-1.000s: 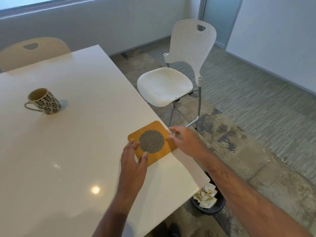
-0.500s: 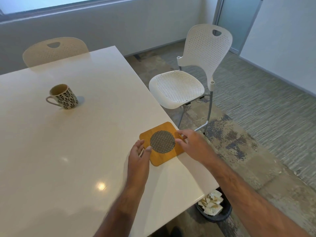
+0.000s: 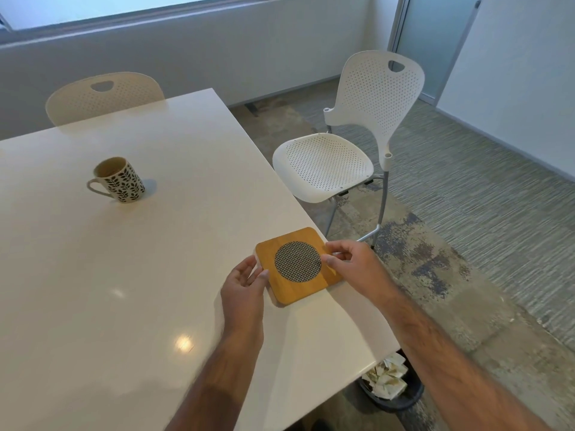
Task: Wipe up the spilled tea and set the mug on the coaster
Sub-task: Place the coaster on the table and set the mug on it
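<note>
The left hand (image 3: 244, 286) and right hand (image 3: 354, 264) are gripping opposite edges of the wooden coaster (image 3: 298, 265) (flat on the table (image 3: 124, 275)) lying between them. The mug (image 3: 119, 179) is standing well beyond the left hand.
</note>
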The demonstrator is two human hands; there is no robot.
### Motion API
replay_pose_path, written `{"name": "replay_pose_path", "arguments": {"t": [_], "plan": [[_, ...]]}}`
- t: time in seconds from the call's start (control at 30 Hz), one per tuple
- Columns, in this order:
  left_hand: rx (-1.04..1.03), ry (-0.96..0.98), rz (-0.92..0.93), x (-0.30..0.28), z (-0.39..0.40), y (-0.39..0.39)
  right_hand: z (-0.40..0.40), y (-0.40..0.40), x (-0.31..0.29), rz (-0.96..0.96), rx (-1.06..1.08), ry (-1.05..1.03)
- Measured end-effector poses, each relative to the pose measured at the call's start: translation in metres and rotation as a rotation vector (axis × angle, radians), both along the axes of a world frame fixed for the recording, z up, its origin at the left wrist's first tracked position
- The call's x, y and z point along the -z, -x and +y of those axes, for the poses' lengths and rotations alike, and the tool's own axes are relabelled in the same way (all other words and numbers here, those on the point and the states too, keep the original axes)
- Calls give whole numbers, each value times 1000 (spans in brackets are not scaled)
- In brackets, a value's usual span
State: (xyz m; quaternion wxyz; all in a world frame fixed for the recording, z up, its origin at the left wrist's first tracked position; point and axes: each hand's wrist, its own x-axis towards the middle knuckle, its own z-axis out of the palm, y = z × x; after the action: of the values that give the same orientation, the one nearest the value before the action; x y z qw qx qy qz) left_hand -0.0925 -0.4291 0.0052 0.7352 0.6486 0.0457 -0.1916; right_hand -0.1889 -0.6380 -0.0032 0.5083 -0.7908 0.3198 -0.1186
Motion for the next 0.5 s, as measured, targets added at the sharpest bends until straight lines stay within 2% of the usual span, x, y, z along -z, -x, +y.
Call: {"name": "replay_pose_path", "arguments": {"t": [0.3, 0.5], "plan": [[-32, 42, 27, 3, 4, -7, 14, 0, -3, -95, 55, -69], [-70, 79, 34, 2, 18, -15, 22, -7, -6, -113, 64, -45]]}}
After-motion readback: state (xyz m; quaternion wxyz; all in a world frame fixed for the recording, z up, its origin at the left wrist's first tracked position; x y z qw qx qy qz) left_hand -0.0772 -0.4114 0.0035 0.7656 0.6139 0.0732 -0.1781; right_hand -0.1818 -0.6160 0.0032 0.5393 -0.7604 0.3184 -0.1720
